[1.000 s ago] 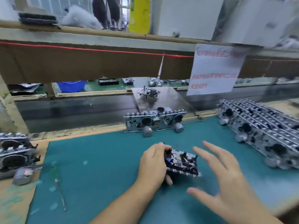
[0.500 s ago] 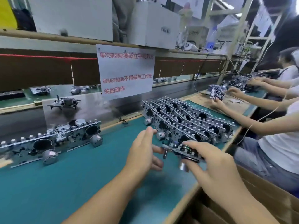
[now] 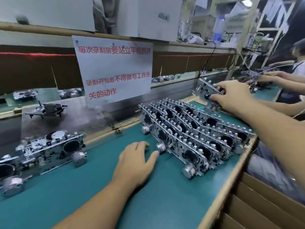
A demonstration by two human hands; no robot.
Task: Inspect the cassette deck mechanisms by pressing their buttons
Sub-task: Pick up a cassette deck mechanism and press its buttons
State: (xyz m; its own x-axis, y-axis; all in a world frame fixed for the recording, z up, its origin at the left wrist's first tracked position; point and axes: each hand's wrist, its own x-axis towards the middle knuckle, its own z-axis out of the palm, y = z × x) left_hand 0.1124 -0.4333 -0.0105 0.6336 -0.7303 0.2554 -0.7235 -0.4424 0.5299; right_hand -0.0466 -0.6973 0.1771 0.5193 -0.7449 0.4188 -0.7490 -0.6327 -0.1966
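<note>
My right hand (image 3: 231,96) grips one cassette deck mechanism (image 3: 206,91) and holds it tilted above the far end of a stack of mechanisms (image 3: 189,136) lying in overlapping rows on the green mat (image 3: 156,195). My left hand (image 3: 135,162) lies flat on the mat, fingers relaxed and holding nothing, its fingertips just short of a round motor at the stack's near corner. A separate row of mechanisms (image 3: 42,152) stands at the left of the mat.
A white paper sign (image 3: 115,68) with red writing hangs from the shelf above the conveyor. One small part (image 3: 47,109) sits on a metal plate. Other people's hands (image 3: 272,76) work at the far right. Cardboard boxes (image 3: 264,204) stand beyond the table's right edge.
My right hand has carried the mechanism from in front of me to the far end of the stack. My left hand let go and dropped flat onto the mat. The view swung right.
</note>
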